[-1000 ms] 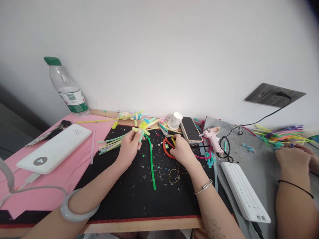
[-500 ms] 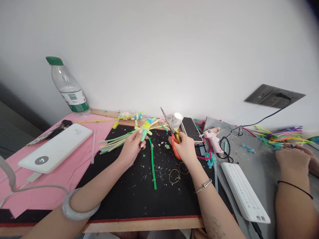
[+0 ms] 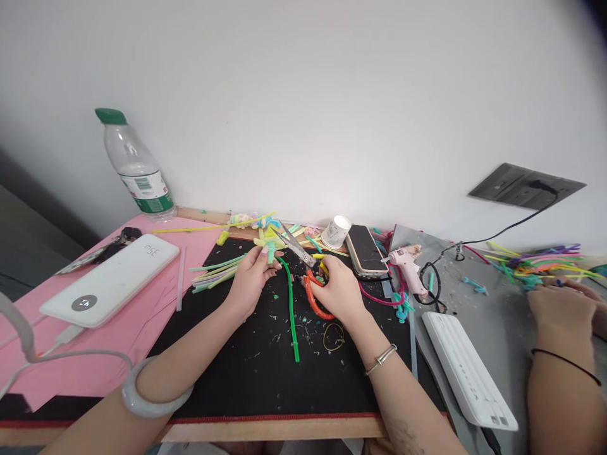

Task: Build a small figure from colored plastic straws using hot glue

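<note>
My left hand (image 3: pixel 252 278) pinches a small green and yellow pipe-cleaner figure (image 3: pixel 271 251) upright over the black mat (image 3: pixel 227 373). In my right hand (image 3: pixel 339 284) is a pair of scissors (image 3: pixel 315 297) with orange and yellow handles. Its parted blades point up and left, with the tips close beside the figure; I cannot tell whether they touch it. A long green pipe cleaner (image 3: pixel 291 309) lies on the mat between my hands. Left of my left hand is a bundle of pale pipe cleaners (image 3: pixel 215 273).
A paper cup (image 3: pixel 336 232), a phone (image 3: pixel 366 249) and a pink glue gun (image 3: pixel 408 265) sit behind my right hand. White power banks (image 3: pixel 111 278) flank the mat. A bottle (image 3: pixel 140 170) stands back left. Another person's hand (image 3: pixel 562 309) works at far right. Rubber bands (image 3: pixel 333 337) and scraps litter the mat.
My right hand has moved left and turned the scissors, bringing the blades from pointing up at a distance to beside the figure. My left hand has tilted the figure slightly.
</note>
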`<act>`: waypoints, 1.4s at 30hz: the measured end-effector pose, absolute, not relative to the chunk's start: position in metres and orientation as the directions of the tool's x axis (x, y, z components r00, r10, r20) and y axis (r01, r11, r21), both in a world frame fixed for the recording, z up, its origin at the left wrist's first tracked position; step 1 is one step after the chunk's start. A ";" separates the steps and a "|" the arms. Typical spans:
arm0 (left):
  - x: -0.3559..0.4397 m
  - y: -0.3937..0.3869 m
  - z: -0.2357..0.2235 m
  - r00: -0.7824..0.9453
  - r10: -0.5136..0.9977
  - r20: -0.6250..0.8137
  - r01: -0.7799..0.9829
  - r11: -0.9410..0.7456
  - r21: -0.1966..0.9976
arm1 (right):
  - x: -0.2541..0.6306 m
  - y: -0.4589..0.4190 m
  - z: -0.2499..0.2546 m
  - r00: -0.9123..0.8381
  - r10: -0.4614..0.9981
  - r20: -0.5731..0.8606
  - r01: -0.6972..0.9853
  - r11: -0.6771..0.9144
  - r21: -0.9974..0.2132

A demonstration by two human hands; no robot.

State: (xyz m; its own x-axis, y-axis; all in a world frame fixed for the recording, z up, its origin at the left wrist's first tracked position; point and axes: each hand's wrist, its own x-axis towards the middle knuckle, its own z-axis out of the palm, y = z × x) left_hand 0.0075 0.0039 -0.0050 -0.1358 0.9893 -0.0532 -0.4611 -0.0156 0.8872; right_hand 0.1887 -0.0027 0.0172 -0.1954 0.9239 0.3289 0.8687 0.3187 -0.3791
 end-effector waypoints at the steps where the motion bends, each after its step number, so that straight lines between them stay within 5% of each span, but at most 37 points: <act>1: 0.007 0.004 -0.005 -0.142 0.989 -0.049 -0.450 -0.020 0.893 | 0.187 -0.004 0.017 -0.190 0.927 0.323 0.873 0.311 -0.377; 18: 0.005 0.004 -0.007 -0.241 0.967 0.081 -0.353 -0.166 0.921 | 0.173 -0.012 0.017 -0.186 0.936 0.298 0.909 0.279 -0.309; 42: 0.005 0.002 -0.002 -0.243 0.966 0.087 -0.360 -0.173 0.917 | 0.168 -0.008 0.004 -0.199 0.815 0.544 0.945 0.306 -0.113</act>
State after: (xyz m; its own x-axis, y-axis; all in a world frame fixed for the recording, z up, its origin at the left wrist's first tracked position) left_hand 0.0053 0.0021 -0.0019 -0.2427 0.9662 0.0866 -0.3597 -0.1726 0.9170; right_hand 0.1680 -0.0084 0.0037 -0.1994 0.8151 0.5440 0.9452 0.3065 -0.1127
